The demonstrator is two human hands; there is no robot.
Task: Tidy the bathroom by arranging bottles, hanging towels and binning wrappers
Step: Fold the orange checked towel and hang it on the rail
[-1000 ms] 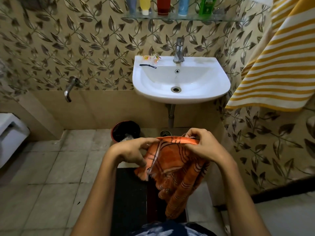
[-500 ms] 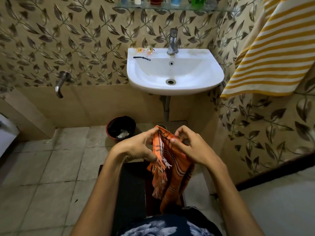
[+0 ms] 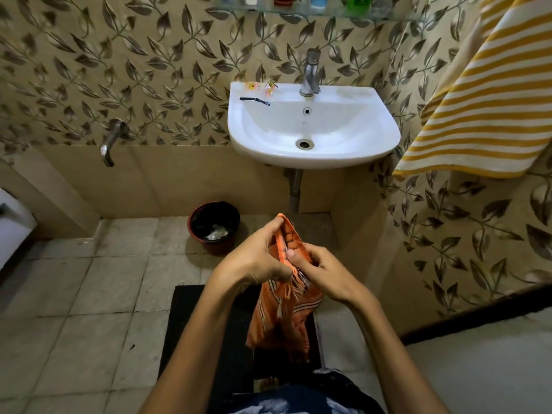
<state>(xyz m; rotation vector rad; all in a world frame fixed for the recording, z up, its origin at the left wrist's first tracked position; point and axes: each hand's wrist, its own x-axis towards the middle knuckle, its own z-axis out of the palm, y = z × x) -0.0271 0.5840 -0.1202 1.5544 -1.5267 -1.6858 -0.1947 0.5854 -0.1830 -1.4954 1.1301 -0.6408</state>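
The light is dim, warm and yellowish, and seems to fall from above. The white sink (image 3: 313, 127) is the brightest thing in view, with a soft sheen on its rim and no harsh glare. The tap (image 3: 310, 73) carries a small highlight. A soft shadow lies on the wall under the sink, and the bin (image 3: 214, 227) throws a faint one on the floor tiles (image 3: 89, 294). The black mat (image 3: 209, 339) is nearly without detail. The wide lens bends straight lines towards the edges; the wall tiles and the striped towel (image 3: 484, 100) curve outward. The glass shelf (image 3: 313, 11) at the top edge is cut off and slightly soft. The middle is fairly sharp, with some grain in the dark parts.
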